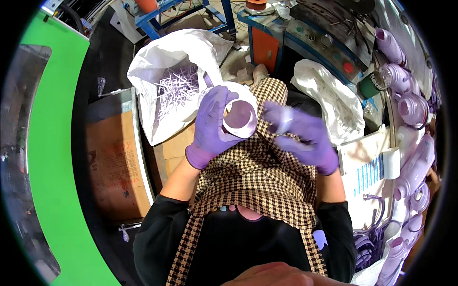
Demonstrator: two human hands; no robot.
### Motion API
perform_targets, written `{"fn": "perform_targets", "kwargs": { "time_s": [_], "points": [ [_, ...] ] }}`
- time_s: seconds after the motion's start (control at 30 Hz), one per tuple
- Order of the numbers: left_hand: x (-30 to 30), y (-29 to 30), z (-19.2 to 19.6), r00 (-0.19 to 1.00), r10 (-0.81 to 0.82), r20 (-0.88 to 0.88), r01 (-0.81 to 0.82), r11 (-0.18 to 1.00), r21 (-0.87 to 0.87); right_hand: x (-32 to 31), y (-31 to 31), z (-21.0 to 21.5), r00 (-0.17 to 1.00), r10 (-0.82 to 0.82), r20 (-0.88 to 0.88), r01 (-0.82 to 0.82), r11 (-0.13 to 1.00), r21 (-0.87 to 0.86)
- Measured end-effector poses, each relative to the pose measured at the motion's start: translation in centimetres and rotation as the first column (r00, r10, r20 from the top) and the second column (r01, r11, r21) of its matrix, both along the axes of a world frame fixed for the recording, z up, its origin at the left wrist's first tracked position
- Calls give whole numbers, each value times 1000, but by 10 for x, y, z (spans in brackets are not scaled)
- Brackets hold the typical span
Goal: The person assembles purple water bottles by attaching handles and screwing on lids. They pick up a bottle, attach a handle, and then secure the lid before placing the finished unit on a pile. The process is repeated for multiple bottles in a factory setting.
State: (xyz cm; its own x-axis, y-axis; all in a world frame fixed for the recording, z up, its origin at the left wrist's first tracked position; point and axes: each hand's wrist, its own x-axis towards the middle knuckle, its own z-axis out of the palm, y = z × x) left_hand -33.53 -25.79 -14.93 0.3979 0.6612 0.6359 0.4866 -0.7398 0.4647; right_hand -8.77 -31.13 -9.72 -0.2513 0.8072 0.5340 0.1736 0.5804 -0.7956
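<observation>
My left hand (212, 125), in a purple glove, grips a pale lilac hollow plastic piece (249, 129) from its left side. The piece's round open end faces up toward me, and its far part is whitish in bright light. To the right of it, apart from it, my right hand (305, 136) hangs above my lap in a matching glove. Motion smears its fingers, and a pale patch shows near the fingertips; whether it holds anything I cannot make out. A checked apron (253, 176) lies under both hands.
Thin lilac strips (177, 88) fill a white sack (148, 71) beyond my left hand. Another white sack (329, 102) stands at right. Lilac containers (411, 164) line the right edge, near a white roll (391, 163) and purple strap-like parts (367, 248). Left are cardboard (114, 167) and a green-edged machine (55, 143).
</observation>
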Motion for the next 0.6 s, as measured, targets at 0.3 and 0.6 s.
{"fn": "perform_targets", "kwargs": {
  "time_s": [0.3, 0.6],
  "points": [
    [14, 6, 14, 977, -156, -144, 180, 969, 171, -58, 13, -21, 837, -214, 504, 179, 977, 118],
    [13, -3, 10, 985, -127, -117, 140, 984, 113, -56, 8, -31, 753, -94, 651, 104, 994, 23]
  ]
}}
